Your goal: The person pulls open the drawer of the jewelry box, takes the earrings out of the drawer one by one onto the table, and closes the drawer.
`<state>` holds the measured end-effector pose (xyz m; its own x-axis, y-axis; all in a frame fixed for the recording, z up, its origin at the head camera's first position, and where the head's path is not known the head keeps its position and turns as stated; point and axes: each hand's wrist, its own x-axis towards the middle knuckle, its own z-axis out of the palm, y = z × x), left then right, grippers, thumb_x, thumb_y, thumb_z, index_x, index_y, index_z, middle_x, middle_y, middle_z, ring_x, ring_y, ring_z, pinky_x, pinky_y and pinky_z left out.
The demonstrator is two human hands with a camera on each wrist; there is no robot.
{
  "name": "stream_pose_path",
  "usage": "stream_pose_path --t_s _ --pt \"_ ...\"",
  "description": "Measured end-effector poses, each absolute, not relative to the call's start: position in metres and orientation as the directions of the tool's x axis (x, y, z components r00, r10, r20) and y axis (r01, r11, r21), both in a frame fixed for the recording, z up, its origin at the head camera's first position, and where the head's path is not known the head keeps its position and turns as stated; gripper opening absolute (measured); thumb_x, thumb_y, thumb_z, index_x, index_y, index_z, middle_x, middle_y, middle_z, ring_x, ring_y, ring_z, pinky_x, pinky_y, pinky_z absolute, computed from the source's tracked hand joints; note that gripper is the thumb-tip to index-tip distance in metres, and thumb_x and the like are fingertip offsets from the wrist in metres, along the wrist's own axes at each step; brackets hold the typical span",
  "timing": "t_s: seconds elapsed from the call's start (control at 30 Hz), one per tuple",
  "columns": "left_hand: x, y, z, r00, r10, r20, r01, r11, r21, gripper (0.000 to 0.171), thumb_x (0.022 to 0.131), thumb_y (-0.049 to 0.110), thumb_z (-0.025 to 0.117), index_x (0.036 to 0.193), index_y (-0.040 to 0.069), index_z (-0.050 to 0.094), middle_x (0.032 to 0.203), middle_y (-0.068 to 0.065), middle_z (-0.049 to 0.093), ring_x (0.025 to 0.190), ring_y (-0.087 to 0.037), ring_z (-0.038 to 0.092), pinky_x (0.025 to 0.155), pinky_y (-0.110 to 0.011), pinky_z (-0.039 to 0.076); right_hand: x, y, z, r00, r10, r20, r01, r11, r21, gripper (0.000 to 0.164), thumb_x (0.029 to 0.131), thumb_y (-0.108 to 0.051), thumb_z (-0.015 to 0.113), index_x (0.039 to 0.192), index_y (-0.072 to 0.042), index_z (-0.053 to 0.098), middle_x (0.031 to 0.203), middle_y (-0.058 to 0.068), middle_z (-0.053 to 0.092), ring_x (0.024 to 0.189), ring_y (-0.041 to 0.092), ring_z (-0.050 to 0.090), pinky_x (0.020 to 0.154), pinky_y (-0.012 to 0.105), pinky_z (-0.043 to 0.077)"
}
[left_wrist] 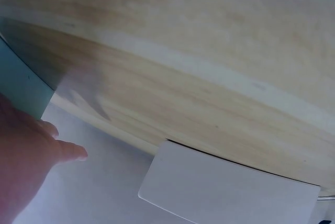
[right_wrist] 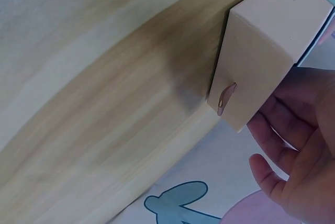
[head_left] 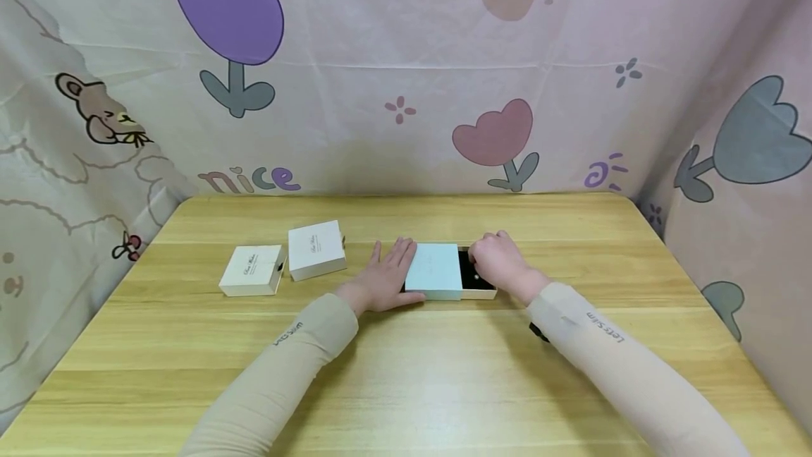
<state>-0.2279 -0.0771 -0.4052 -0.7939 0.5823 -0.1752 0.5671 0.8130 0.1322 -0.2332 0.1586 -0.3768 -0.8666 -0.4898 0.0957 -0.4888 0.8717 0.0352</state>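
A pale blue sleeve box (head_left: pixel 433 270) lies on the table, its cream drawer (head_left: pixel 480 295) pulled partway out to the right. Inside the drawer is a black lining (head_left: pixel 468 278) with a small shiny spot. My left hand (head_left: pixel 383 282) lies against the sleeve's left side, fingers straight and spread. Over the drawer's far right part, my right hand (head_left: pixel 501 259) reaches in with bent fingers. The right wrist view shows the drawer's end with a small ribbon tab (right_wrist: pixel 226 98) and the right hand (right_wrist: pixel 301 145) beside it; its thumb and index tips are hidden.
Two white boxes (head_left: pixel 252 271) (head_left: pixel 316 249) with dark lettering sit to the left, each with a dark tab on its right side. The wooden table (head_left: pixel 438 379) ends at a printed cloth backdrop (head_left: pixel 355 139), which also hangs along both sides.
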Motion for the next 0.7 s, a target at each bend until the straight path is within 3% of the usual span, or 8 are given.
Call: stream_pose_path --t_s 0.4,0.7 --pt "-0.2273 -0.0779 -0.4047 -0.796 0.578 -0.179 0.561 0.816 0.14 0.096 0.089 0.065 0.039 0.15 0.004 -0.002 0.159 -0.014 0.001 0.147 -0.026 -0.002 0.114 -0.057 -0.001 -0.2361 0.1581 -0.3796 -0.866 -0.489 0.101 -0.491 0.871 0.01 0.021 0.074 0.002 0.06 0.059 -0.012 0.058 0.06 -0.003 0.06 0.061 0.016 0.049 0.069 0.036 0.038" --pt "-0.2274 -0.0779 -0.4037 -0.786 0.598 -0.158 0.579 0.801 0.152 0.095 0.09 0.062 0.042 0.15 0.001 0.002 0.158 -0.017 0.003 0.146 -0.03 0.002 0.113 -0.06 0.001 -0.2345 0.1566 -0.3787 -0.886 -0.454 0.092 -0.458 0.888 -0.028 0.022 0.073 0.005 0.058 0.059 -0.012 0.053 0.058 -0.003 0.053 0.063 0.017 0.044 0.07 0.037 0.036"
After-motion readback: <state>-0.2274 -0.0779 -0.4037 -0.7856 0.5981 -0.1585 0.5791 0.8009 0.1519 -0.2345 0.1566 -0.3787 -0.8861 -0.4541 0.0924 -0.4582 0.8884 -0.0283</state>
